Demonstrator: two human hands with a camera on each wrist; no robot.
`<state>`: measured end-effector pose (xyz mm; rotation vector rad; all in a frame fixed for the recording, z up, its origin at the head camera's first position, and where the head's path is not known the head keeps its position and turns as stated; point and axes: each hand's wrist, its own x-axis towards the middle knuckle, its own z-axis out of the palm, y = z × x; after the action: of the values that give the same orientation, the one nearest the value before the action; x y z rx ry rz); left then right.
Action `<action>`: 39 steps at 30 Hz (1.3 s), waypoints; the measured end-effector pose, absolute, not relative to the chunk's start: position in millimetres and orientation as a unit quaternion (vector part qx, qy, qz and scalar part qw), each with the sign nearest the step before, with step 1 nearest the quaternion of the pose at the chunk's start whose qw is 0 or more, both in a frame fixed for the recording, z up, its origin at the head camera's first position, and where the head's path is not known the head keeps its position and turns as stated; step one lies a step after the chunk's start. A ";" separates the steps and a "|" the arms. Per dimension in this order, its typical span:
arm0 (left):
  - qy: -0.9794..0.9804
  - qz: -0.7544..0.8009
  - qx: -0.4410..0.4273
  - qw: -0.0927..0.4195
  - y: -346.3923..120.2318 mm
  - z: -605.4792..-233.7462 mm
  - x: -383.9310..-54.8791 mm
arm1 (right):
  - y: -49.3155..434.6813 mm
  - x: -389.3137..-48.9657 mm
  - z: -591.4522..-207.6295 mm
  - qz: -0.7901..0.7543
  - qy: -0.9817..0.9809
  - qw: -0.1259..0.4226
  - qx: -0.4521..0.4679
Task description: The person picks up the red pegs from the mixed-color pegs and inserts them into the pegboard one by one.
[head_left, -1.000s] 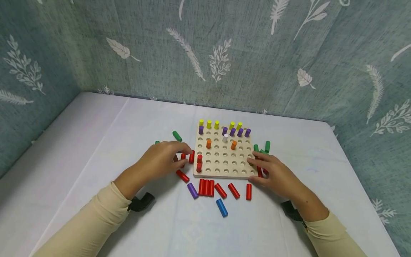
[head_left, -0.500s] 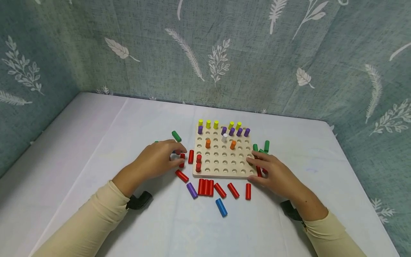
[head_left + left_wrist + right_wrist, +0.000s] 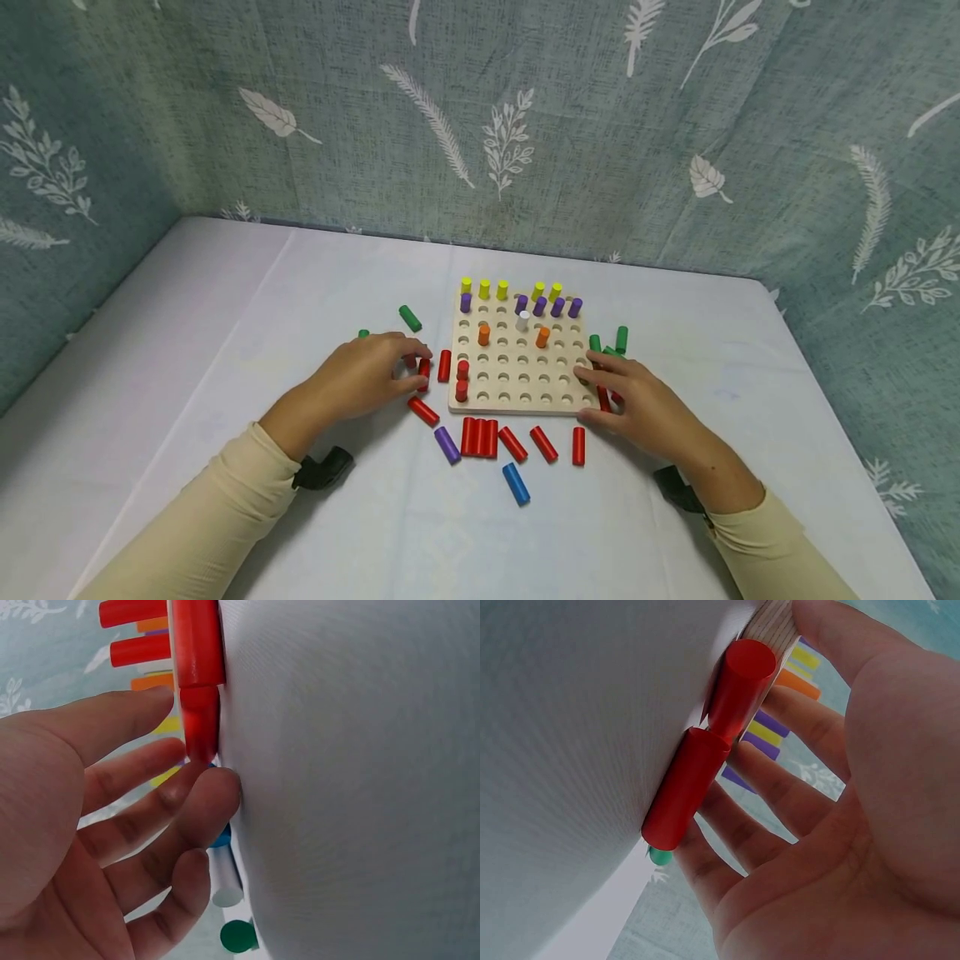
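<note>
A wooden pegboard (image 3: pixel 525 408) lies mid-table, with yellow, purple, orange, white and red pegs upright in some holes. Left of it, my left hand (image 3: pixel 367 375) hovers around a lying red peg (image 3: pixel 424 376), thumb and fingers apart. The left wrist view shows that red peg (image 3: pixel 200 724) just past the fingertips; whether they touch it I cannot tell. Another red peg (image 3: pixel 444 366) lies closer to the board. On the board's right edge rest the spread fingers of my right hand (image 3: pixel 641 404). Red pegs partly hidden beneath it appear in the right wrist view, one red peg (image 3: pixel 686 787) foremost.
Several red pegs lie before the board, three side by side, with a purple peg (image 3: pixel 447 445) and a blue peg (image 3: pixel 516 484). Green pegs lie on both sides, such as a green peg (image 3: pixel 410 317) back left and a green peg (image 3: pixel 622 339) at right. Patterned fabric (image 3: pixel 450 125) hangs behind.
My left hand has drawn back a little to the left, away from the red peg beside the board. The right hand stays on the board's edge. The pegs look unmoved.
</note>
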<state>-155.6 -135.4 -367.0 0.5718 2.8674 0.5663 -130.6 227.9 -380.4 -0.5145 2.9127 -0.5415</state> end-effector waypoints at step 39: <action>0.954 0.214 0.179 0.106 -131.8 -369.3 -154.8 | 227.8 -129.1 -380.7 -0.188 0.965 0.068 -0.171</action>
<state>-154.8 -131.8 -369.3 0.5277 2.8118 0.6292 -129.1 227.8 -380.7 -0.5161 2.9062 -0.5654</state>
